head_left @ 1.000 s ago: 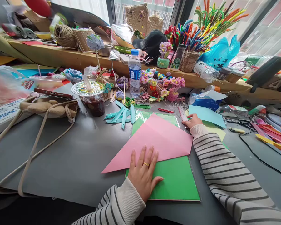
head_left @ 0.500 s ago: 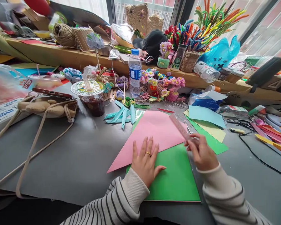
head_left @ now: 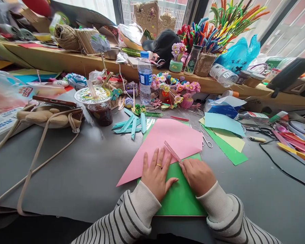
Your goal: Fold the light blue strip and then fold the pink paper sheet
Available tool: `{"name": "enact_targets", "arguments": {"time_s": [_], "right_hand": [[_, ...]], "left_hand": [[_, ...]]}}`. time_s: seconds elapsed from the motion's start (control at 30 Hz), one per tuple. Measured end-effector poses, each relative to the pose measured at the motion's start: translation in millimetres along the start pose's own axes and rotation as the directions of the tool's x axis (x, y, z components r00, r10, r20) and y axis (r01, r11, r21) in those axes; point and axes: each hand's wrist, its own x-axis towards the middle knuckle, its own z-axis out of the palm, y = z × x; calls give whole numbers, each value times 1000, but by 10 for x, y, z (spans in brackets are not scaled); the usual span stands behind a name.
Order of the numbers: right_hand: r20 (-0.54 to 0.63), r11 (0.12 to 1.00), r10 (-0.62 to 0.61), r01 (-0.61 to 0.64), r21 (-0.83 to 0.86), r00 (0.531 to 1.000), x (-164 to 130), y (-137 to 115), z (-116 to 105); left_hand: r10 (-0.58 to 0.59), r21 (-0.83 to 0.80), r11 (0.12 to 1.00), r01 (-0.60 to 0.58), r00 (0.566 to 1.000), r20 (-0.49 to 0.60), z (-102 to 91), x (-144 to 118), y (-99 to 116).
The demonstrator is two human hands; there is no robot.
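A pink sheet of paper (head_left: 175, 132), folded so its lower edge runs aslant, lies over green paper (head_left: 183, 200) on the grey table. My left hand (head_left: 156, 174) rests flat on the pink sheet with its fingers spread; a ring is on one finger. In my right hand (head_left: 199, 174), the fingers are closed around the near end of a narrow ruler (head_left: 172, 151). The ruler lies across the pink sheet close to its slanted lower edge, with its far tip beside my left fingers. Small scissors (head_left: 207, 142) show partly at the pink sheet's right edge.
Folded teal paper strips (head_left: 133, 123) lie behind the sheet, near a lidded drink cup (head_left: 98, 105) and a water bottle (head_left: 144, 78). Blue, yellow and green papers (head_left: 225, 123) are on the right. A beige bag (head_left: 51, 117) with long straps sits left.
My right hand has moved left with the ruler, from the pink sheet's right corner to beside my left hand. The scissors there have come into view. My left hand has stayed in place.
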Motion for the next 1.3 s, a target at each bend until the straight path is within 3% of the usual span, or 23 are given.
{"name": "enact_targets", "arguments": {"time_s": [0.23,0.53,0.67,0.87,0.97,1.03,1.13,1.3], "right_hand": [[107,993,107,-113,45,988,-23,-57,2],[300,972,233,-232,-41,925,-43,56,-24],[427,946,324,-303,-118,844,-39,135,-52],[614,898,431,-381,-221,661,1,295,-108],[635,882,457,-407,-237,623,-7,351,-95],[599,866,491,-428,-259,632,-40,377,-64],[480,841,541,-456,-291,691,-140,442,-6],[271,881,473,-449,-147,838,-378,698,28]], "left_hand": [[2,-54,999,0,999,36,9,-14,-6],[0,-66,998,3,999,42,20,-23,-11],[1,-63,998,1,999,35,28,-29,-7],[1,-46,999,0,1000,16,28,-35,-10],[-1,-37,999,1,1000,17,30,-24,-5],[-3,-31,1000,3,1000,16,27,-14,1],[6,-26,1000,-6,1000,15,5,-9,-11],[118,-46,992,-116,992,40,-42,-50,-106]]}}
